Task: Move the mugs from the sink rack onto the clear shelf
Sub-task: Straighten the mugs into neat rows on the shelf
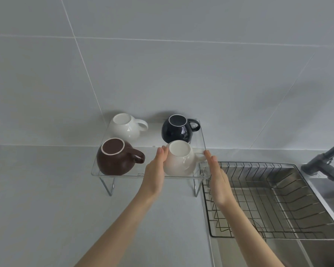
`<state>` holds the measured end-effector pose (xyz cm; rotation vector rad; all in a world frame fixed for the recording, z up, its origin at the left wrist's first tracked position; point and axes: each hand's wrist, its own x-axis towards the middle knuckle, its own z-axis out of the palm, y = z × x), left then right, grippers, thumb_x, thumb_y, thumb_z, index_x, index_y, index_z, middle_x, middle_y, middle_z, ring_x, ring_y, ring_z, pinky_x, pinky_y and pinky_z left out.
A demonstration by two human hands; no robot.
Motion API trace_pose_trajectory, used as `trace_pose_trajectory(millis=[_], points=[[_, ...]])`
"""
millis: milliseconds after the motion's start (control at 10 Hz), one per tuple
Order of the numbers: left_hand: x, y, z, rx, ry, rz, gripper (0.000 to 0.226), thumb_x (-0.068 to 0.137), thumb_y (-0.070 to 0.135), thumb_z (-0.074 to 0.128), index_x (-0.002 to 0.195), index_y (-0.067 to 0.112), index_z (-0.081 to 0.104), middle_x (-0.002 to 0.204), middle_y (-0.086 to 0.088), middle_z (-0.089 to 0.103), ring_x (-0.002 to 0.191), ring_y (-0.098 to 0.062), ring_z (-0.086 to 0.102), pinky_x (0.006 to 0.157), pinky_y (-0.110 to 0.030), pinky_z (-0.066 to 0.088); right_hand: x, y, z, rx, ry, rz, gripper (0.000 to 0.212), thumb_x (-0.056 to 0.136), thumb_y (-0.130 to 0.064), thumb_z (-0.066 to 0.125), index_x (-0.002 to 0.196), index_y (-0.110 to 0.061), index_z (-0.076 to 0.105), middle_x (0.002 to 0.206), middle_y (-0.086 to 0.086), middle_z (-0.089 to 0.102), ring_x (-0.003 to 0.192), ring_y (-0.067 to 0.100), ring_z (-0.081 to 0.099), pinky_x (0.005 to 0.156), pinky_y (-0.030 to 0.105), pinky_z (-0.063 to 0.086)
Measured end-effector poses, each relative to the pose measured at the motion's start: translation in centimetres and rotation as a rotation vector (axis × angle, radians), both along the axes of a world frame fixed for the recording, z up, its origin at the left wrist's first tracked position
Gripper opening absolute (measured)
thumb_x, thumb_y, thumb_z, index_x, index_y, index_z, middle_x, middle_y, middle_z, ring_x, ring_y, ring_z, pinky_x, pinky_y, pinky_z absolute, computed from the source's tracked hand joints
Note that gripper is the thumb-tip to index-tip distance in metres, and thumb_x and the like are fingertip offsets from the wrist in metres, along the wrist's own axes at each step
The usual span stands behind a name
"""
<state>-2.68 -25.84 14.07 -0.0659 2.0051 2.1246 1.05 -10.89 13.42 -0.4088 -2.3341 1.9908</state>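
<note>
The sink sits to your right, with the wire rack lying in it; no mug shows in the rack. Left of it, the clear shelf stands on the counter against the wall, and all four mugs sit on it upside down: a white mug back left, a black mug back right, a brown mug front left, and a cream mug front right, handle pointing right.

You are at the last placement, by the look of it. Your left hand lies flat against the cream mug's left side, fingers straight and touching it. Your right hand is flat too, fingertips at the handle. Neither hand is curled around the mug; both are spread and pressing lightly or just letting go, and which of the two cannot be told.

The cream mug sits near the shelf's front edge and just beside the black mug behind it. If it is settled, draw both hands straight back without catching the handle; a nudge forward could tip it off the lip.
</note>
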Motion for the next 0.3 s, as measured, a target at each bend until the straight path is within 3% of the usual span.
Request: trace_pose_trajectory(millis=[200, 300], points=[[0.0, 0.1, 0.8, -0.179, 0.109, -0.001, 0.039, 0.095, 0.039, 0.022, 0.119, 0.03, 0.051, 0.125, 0.02, 0.043, 0.117, 0.009, 0.036, 0.102, -0.019, 0.022, 0.1, 0.4, 0.3, 0.056, 0.022, 0.011, 0.047, 0.095, -0.039, 0.033, 0.141, -0.025, 0.033, 0.15, -0.009, 0.033, 0.137, 0.003, 0.027, 0.106, 0.018, 0.018], [0.3, 0.3, 0.7, -0.423, 0.213, -0.063, 0.048, 0.092, 0.042, 0.027, 0.133, 0.02, 0.039, 0.143, 0.004, 0.041, 0.135, -0.009, 0.031, 0.113, -0.031, 0.022, 0.9, 0.8, 0.2, 0.26, 0.028, 0.105, 0.053, 0.094, -0.027, 0.043, 0.143, -0.021, 0.024, 0.153, -0.004, 0.028, 0.141, 0.009, 0.022, 0.108, 0.019, 0.015]])
